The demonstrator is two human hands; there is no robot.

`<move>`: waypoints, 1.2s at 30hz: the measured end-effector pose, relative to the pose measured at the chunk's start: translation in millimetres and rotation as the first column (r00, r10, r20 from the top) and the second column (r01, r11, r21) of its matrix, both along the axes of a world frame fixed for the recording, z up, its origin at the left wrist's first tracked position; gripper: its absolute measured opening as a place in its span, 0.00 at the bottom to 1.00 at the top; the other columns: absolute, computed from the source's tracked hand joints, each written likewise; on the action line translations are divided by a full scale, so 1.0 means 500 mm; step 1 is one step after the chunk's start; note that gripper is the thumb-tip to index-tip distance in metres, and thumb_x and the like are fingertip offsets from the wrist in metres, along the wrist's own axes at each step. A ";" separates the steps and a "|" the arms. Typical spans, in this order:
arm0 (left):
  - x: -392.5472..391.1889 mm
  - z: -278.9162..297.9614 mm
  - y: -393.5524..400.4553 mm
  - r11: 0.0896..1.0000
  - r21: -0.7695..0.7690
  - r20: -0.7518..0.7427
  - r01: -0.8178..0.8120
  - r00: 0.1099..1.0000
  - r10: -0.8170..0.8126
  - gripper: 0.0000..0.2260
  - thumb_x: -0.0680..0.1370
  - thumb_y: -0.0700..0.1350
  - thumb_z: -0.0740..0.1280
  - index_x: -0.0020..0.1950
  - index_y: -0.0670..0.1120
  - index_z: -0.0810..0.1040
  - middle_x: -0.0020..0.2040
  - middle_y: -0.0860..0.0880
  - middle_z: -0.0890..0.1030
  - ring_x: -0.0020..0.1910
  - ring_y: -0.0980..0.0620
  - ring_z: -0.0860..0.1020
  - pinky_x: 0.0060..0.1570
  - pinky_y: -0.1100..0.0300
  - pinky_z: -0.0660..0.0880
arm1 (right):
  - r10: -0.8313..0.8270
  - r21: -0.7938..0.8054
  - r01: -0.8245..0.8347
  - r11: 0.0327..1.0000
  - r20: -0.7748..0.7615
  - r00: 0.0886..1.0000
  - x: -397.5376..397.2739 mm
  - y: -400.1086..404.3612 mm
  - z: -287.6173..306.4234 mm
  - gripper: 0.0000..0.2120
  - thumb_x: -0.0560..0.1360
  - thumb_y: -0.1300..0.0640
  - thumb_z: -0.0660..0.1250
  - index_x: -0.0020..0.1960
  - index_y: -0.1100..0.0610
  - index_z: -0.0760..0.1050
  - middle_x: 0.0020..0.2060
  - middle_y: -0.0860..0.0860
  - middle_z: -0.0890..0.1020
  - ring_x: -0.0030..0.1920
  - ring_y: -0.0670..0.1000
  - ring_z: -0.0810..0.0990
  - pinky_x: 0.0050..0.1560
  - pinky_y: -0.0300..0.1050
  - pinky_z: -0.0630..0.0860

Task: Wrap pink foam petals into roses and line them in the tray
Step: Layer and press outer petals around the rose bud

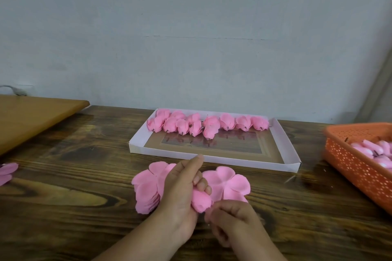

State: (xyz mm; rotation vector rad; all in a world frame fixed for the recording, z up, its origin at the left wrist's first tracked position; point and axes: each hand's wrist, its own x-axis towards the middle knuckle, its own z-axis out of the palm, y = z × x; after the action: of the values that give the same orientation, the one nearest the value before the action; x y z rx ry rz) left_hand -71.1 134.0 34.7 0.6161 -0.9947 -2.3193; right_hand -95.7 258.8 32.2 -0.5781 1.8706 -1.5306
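A half-wrapped rose bud [200, 200] is gripped by the left hand [180, 195]; the right hand [231, 218] pinches beneath — petals should be drawn snug.

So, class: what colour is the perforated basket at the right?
Orange basket, seen in the head view.

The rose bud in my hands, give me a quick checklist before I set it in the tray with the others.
1. Bud held: ok. The left hand has its grip around the pink rose bud.
2. Wrap finished: cannot tell. The right hand is at the bud's base, with a petal sheet behind it.
3. Room in the white tray: ok. The finished roses fill only the far end.
4. Path to the tray: ok. Nothing lies between hands and tray.
5. Petal stack for the next rose: ok, beside the left hand.
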 end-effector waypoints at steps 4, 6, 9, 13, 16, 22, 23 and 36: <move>0.004 0.007 0.000 1.000 0.007 -0.027 0.016 1.000 -0.016 0.16 0.69 0.44 0.75 0.24 0.49 0.72 0.22 0.51 0.63 0.19 0.56 0.63 0.19 0.62 0.68 | 0.078 -0.249 0.116 0.962 0.652 0.754 0.001 -0.001 0.008 0.08 0.76 0.69 0.63 0.53 0.61 0.76 0.27 0.57 0.73 0.22 0.50 0.69 0.22 0.36 0.68; 0.003 0.006 -0.001 1.000 -0.005 -0.003 -0.007 1.000 0.007 0.17 0.72 0.42 0.74 0.27 0.48 0.72 0.22 0.51 0.63 0.19 0.55 0.62 0.19 0.62 0.67 | 0.097 -0.257 0.089 0.962 0.629 0.771 0.004 -0.002 0.006 0.08 0.75 0.68 0.65 0.53 0.60 0.76 0.27 0.57 0.73 0.23 0.51 0.70 0.23 0.37 0.68; 0.001 0.001 -0.002 0.998 -0.034 0.046 -0.054 0.997 0.055 0.16 0.78 0.39 0.70 0.32 0.45 0.70 0.22 0.51 0.63 0.19 0.55 0.63 0.20 0.62 0.67 | 0.050 -0.042 -0.045 0.998 0.120 0.992 0.013 -0.006 -0.008 0.10 0.75 0.61 0.69 0.36 0.53 0.81 0.32 0.50 0.80 0.34 0.48 0.77 0.34 0.40 0.71; 0.002 -0.001 0.001 0.997 -0.053 0.077 -0.063 0.995 0.067 0.14 0.79 0.40 0.69 0.36 0.45 0.70 0.22 0.51 0.64 0.19 0.55 0.64 0.21 0.63 0.67 | 0.086 0.114 0.016 0.993 -0.828 0.555 0.022 0.007 -0.050 0.06 0.79 0.54 0.65 0.47 0.44 0.71 0.45 0.38 0.76 0.47 0.37 0.73 0.51 0.41 0.75; 0.003 -0.001 0.000 0.997 -0.065 0.083 -0.052 0.995 0.058 0.15 0.79 0.40 0.69 0.35 0.45 0.70 0.23 0.50 0.65 0.20 0.54 0.64 0.21 0.62 0.69 | 0.165 0.220 0.042 0.975 -0.832 0.530 0.010 0.003 -0.040 0.08 0.80 0.49 0.60 0.45 0.48 0.74 0.36 0.46 0.74 0.37 0.42 0.71 0.47 0.44 0.76; 0.001 -0.010 0.000 0.994 -0.110 0.086 -0.011 0.996 0.021 0.22 0.80 0.41 0.69 0.26 0.49 0.73 0.23 0.50 0.65 0.20 0.53 0.65 0.23 0.62 0.68 | 0.106 0.148 -0.063 0.987 -0.310 0.945 0.011 0.001 -0.012 0.19 0.79 0.61 0.66 0.31 0.47 0.80 0.26 0.42 0.78 0.31 0.38 0.76 0.37 0.32 0.72; 0.001 -0.010 0.000 0.994 -0.113 0.077 -0.007 0.997 0.016 0.23 0.80 0.40 0.69 0.24 0.50 0.73 0.23 0.50 0.65 0.20 0.53 0.65 0.23 0.62 0.68 | 0.111 0.110 -0.090 0.990 -0.199 0.974 0.013 0.005 -0.003 0.19 0.78 0.64 0.66 0.30 0.51 0.80 0.24 0.45 0.78 0.27 0.40 0.75 0.33 0.33 0.71; 0.002 -0.010 -0.005 0.984 -0.175 0.090 -0.007 0.996 0.023 0.15 0.78 0.43 0.72 0.34 0.45 0.70 0.22 0.50 0.65 0.18 0.53 0.62 0.21 0.61 0.66 | 0.252 0.025 -0.254 0.967 0.079 0.965 -0.008 0.005 0.010 0.14 0.62 0.47 0.71 0.42 0.55 0.83 0.37 0.51 0.84 0.35 0.47 0.81 0.32 0.39 0.74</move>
State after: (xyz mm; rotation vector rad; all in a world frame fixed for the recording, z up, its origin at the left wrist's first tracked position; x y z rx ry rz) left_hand -70.1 131.5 29.4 0.6602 -1.2166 -2.1775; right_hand -99.5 261.5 37.2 -0.7041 1.6908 -1.3318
